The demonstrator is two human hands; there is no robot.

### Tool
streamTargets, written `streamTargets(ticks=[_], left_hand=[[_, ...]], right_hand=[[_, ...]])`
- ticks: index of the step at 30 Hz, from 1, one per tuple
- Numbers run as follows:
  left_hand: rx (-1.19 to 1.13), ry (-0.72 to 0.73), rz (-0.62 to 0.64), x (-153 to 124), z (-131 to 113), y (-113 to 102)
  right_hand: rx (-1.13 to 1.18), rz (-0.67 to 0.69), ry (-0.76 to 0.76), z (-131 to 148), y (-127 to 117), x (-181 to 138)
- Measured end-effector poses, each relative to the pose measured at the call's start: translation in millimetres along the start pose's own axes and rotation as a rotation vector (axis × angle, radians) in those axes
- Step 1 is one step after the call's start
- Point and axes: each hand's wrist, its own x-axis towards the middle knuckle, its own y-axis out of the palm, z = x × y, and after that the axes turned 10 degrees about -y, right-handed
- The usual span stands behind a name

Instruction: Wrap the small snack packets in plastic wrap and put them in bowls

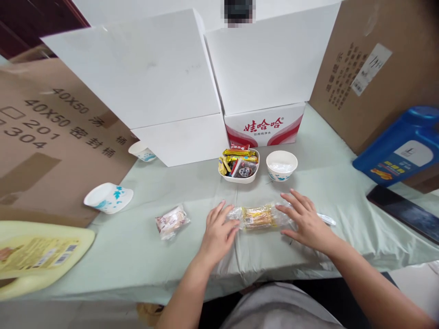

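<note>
A clear plastic wrapper with yellow-gold snack pieces inside, a wrapped snack pack (259,217), lies flat on the cloth-covered table. At its left end rests my left hand (218,232), fingers spread and touching the clear film. My right hand (303,221) spreads its fingers over the other end, palm down. A white, thin handle-like item (326,219) sticks out from behind the right hand; its other part is hidden. Left of the left hand lies a small wrapped snack (172,221) in whitish, brown-patterned film.
Behind the hands stand a white bowl of wrapped snacks (239,178) and a paper bowl (281,167) holding clear plastic. White boxes (164,82) stand behind. Two paper bowls (109,198) lie tipped at left. A yellow jug (44,256), blue bottle (404,146) and phone (404,212) flank the sides.
</note>
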Motion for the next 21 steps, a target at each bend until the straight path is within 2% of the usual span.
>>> streamTargets(ticks=[2, 4, 8, 11, 13, 14, 16, 17, 19, 21], left_hand=[[-0.064, -0.036, -0.045, 7.4, 4.7, 0.3], [-0.126, -0.075, -0.073, 14.3, 8.8, -0.9], [-0.081, -0.13, -0.107, 26.1, 8.1, -5.2], [0.029, -0.195, -0.327, 29.7, -0.4, -6.5], [0.04, -0.151, -0.43, 28.5, -8.5, -5.1], [0.013, -0.083, -0.403, 27.3, -12.5, -3.2], [-0.067, 0.079, -0.222, 24.6, -18.1, 3.5], [-0.091, 0.128, -0.122, 23.7, -18.9, 8.2], [-0.073, 0.123, 0.005, 23.1, -15.6, 19.1], [-0.006, 0.044, 0.063, 23.4, -7.1, 29.5]], right_hand=[[-0.002, 0.018, -0.012, -4.0, 1.7, 8.9], [0.013, -0.028, 0.016, -8.6, 0.9, 18.6], [-0.003, -0.107, 0.155, -19.8, -0.9, 40.0], [-0.087, -0.087, 0.285, -26.7, -0.3, 54.3], [-0.169, -0.12, 0.322, -24.8, -0.8, 61.2], [-0.186, -0.158, 0.307, -21.1, -1.0, 63.7], [-0.113, -0.201, 0.209, -9.4, 0.4, 66.9], [-0.037, -0.177, 0.147, -2.9, 2.8, 67.7], [0.125, -0.057, 0.068, 6.5, 12.2, 68.2], [0.221, 0.064, 0.101, 7.1, 26.2, 68.0]])
